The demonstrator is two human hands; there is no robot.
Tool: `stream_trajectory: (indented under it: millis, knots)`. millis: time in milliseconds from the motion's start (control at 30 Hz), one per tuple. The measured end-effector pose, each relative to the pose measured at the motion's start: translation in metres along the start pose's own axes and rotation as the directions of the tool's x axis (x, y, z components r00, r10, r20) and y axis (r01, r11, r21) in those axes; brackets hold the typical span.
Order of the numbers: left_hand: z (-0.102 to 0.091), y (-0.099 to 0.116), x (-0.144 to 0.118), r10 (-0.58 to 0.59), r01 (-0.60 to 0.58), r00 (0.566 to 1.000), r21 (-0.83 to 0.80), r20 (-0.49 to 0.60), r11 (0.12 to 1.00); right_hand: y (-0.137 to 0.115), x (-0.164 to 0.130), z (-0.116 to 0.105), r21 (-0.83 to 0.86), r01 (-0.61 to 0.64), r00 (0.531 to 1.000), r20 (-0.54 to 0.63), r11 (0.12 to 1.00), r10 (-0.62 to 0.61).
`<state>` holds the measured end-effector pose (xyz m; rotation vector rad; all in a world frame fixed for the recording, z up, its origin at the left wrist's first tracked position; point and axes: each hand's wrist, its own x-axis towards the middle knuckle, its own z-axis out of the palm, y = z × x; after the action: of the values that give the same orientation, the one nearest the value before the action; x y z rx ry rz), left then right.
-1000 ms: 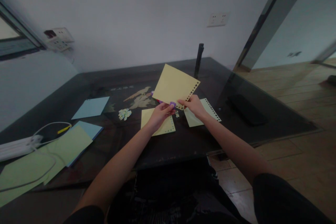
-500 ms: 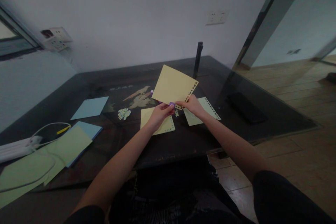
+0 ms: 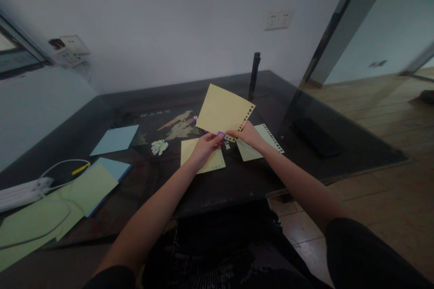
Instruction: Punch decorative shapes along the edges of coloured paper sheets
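Observation:
A yellow paper square [image 3: 222, 110] is held up over the dark table [image 3: 237, 180], with a row of heart-shaped holes along its right edge. My right hand [image 3: 248, 134] pinches the sheet at its lower right edge. My left hand [image 3: 205, 148] holds a small purple punch [image 3: 221, 134] against the sheet's bottom edge. Beneath the hands lie a yellow punched sheet [image 3: 203, 156] and a pale green punched sheet [image 3: 259, 144], flat on the table.
A pile of paper bits [image 3: 159, 146] lies left of the hands. Blue sheets [image 3: 115, 139] and green sheets [image 3: 50, 210] sit at the left with a white power strip [image 3: 20, 189] and cable. A black post [image 3: 253, 76] stands behind; a black flat object [image 3: 317, 137] lies at right.
The held sheet and both hands have stayed nearly still; the view has shifted slightly.

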<state>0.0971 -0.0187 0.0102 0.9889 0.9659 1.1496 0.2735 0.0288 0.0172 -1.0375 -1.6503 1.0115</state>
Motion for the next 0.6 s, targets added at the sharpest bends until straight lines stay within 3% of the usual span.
stream_trajectory:
  millis: [600]
  knots:
    - [0.0015, -0.0019, -0.0009, 0.018, -0.017, 0.999, 0.023, -0.038, 1.000, -0.0010, 0.0000, -0.0005, -0.070, 0.039, 0.999, 0.023, 0.997, -0.038]
